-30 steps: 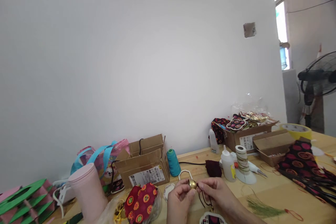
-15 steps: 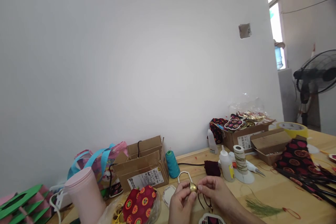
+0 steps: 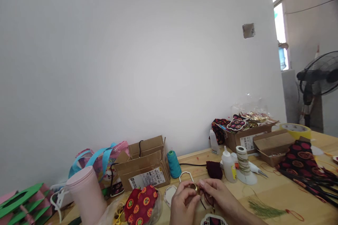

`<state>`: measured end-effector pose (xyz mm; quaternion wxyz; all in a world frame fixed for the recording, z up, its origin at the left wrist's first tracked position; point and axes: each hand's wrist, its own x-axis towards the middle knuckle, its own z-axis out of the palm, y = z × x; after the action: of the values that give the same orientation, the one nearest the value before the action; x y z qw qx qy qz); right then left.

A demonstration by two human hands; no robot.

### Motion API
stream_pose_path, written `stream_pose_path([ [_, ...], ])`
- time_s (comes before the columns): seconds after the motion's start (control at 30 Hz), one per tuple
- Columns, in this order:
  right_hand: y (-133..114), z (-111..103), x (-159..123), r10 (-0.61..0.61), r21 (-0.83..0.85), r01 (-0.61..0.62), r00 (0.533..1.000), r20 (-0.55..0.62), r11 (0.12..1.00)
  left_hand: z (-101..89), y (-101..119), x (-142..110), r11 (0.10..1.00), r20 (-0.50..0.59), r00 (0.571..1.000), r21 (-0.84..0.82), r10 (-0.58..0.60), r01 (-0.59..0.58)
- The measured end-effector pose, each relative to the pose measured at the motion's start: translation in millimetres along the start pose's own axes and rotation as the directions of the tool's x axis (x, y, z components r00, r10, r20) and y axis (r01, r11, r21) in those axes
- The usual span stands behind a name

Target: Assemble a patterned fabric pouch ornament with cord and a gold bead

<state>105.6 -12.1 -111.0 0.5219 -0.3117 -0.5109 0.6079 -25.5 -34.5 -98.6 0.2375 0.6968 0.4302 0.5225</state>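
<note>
At the bottom middle my left hand (image 3: 182, 202) and my right hand (image 3: 218, 195) meet over the wooden table (image 3: 277, 193). Both pinch a small gold bell (image 3: 194, 187) between their fingertips. A dark cord (image 3: 207, 200) runs from the bell under my right hand down to a patterned ornament (image 3: 213, 220) at the frame's lower edge. A white loop-shaped frame (image 3: 186, 175) lies just beyond my fingers.
A teal thread cone (image 3: 173, 164), open cardboard boxes (image 3: 144, 168), a pink tumbler (image 3: 86, 195) and red patterned fabric (image 3: 141, 204) stand left. Glue bottles (image 3: 228, 165), a wound spool (image 3: 243, 161), a box of ornaments (image 3: 246, 130), yellow tape (image 3: 295, 130) and a green tassel (image 3: 264, 211) lie right. A fan (image 3: 319, 77) stands far right.
My fingers have closed more tightly round the bell, and my right fingertips now cover part of it. The hands have shifted slightly; the view has wobbled a little.
</note>
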Motion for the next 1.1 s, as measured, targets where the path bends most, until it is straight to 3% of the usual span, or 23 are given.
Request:
stream_pose_path([
  [0.17, -6, 1, -3, 0.0, 0.03, -0.002, 0.999, 0.05, 1.0, 4.3, -5, -2, 0.998, -0.087, 0.995, -0.041, 0.053, -0.057],
  [0.37, 0, -1, -1, 0.044, 0.129, -0.053, 0.997, 0.065, 0.99, -4.7, 7, 0, 0.978, 0.093, 0.989, 0.163, 0.119, -0.133],
  [0.6, 3, -1, -1, 0.072, 0.13, -0.076, 0.997, 0.035, 0.989, -4.0, 14, 0, 0.941, 0.185, 0.964, 0.247, 0.189, -0.232],
  [0.93, 1, 0, -3, 0.058, 0.072, -0.058, 0.998, 0.006, 0.996, -4.1, 14, -1, 0.931, 0.22, 0.961, 0.286, 0.166, -0.227],
  [1.1, 3, 2, -2, 0.083, 0.074, -0.081, 0.996, -0.02, 0.994, -0.7, 7, -2, 0.957, 0.157, 0.974, 0.216, 0.163, -0.195],
])
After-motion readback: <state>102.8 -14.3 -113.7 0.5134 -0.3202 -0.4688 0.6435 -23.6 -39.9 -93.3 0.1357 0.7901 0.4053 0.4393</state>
